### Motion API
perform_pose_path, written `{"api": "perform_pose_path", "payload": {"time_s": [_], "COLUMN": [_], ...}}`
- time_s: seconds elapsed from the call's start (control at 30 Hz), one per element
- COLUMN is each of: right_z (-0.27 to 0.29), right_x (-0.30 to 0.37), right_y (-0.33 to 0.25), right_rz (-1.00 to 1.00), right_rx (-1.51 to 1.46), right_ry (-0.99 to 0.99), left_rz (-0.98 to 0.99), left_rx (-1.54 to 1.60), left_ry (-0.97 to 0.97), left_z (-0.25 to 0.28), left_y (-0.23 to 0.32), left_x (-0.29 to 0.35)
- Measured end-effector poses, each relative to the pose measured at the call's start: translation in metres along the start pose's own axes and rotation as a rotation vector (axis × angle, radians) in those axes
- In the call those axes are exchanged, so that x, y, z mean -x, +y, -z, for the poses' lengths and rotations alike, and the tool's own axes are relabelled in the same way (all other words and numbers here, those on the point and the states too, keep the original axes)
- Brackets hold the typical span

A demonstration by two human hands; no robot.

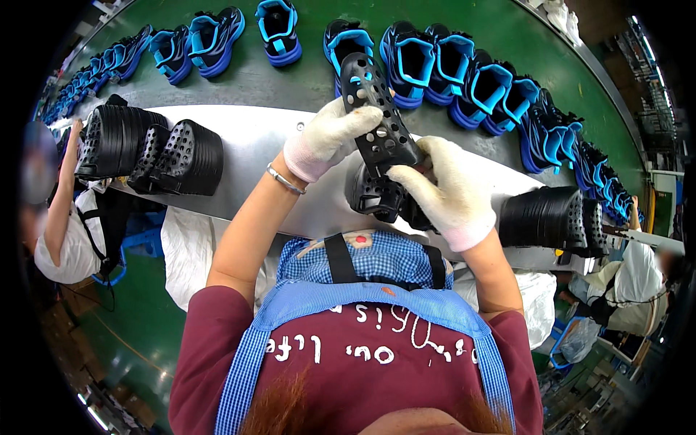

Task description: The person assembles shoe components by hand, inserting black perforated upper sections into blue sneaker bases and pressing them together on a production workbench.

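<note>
A black plastic shoe tree (378, 119) full of round holes is held up in front of me, tilted. My left hand (326, 138), in a white knit glove, is closed on its left side with the thumb lying across it. At its lower end my right hand (449, 194), gloved the same way, grips with thumb and fingers. More black shoe trees (375, 197) lie just below, partly hidden by the held one and my right hand. A black shoe with blue lining (346, 45) stands right behind the upper end.
Black and blue shoes (279, 32) stand in a curved row along the green conveyor (312, 80). Stacked shoe trees (123, 141) sit at the left of the white table (254, 138), with another stack (545, 217) at the right. Co-workers (76, 217) are at both sides.
</note>
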State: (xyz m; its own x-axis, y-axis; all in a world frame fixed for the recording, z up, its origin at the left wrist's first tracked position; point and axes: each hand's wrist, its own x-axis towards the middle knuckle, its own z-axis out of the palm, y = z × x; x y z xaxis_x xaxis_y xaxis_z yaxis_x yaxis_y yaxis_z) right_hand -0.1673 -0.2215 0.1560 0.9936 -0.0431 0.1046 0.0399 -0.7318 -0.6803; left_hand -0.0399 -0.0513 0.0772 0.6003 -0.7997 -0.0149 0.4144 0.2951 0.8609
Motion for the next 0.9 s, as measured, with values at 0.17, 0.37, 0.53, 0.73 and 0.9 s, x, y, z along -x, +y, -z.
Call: {"api": "perform_pose_path", "payload": {"time_s": [0.17,0.37,0.53,0.73,0.9], "right_z": [-0.017,-0.021,-0.004,0.009,-0.012], "right_x": [-0.017,-0.056,-0.096,-0.166,-0.212], "right_y": [0.001,0.009,0.017,0.023,0.005], "right_rz": [0.019,-0.029,-0.108,-0.315,-0.165], "right_rx": [0.145,0.052,0.136,0.089,0.413], "right_ry": [-0.012,0.005,-0.044,-0.347,-0.482], "left_rz": [-0.022,0.047,-0.176,-0.202,-0.033], "left_rx": [0.04,0.126,-0.927,-1.287,-1.389], "left_ry": [0.053,0.236,0.469,0.465,0.464], "left_z": [0.009,0.02,0.041,0.065,0.073], "left_y": [0.001,0.005,0.011,-0.019,-0.011], "left_x": [-0.001,-0.007,-0.014,-0.035,-0.047]}}
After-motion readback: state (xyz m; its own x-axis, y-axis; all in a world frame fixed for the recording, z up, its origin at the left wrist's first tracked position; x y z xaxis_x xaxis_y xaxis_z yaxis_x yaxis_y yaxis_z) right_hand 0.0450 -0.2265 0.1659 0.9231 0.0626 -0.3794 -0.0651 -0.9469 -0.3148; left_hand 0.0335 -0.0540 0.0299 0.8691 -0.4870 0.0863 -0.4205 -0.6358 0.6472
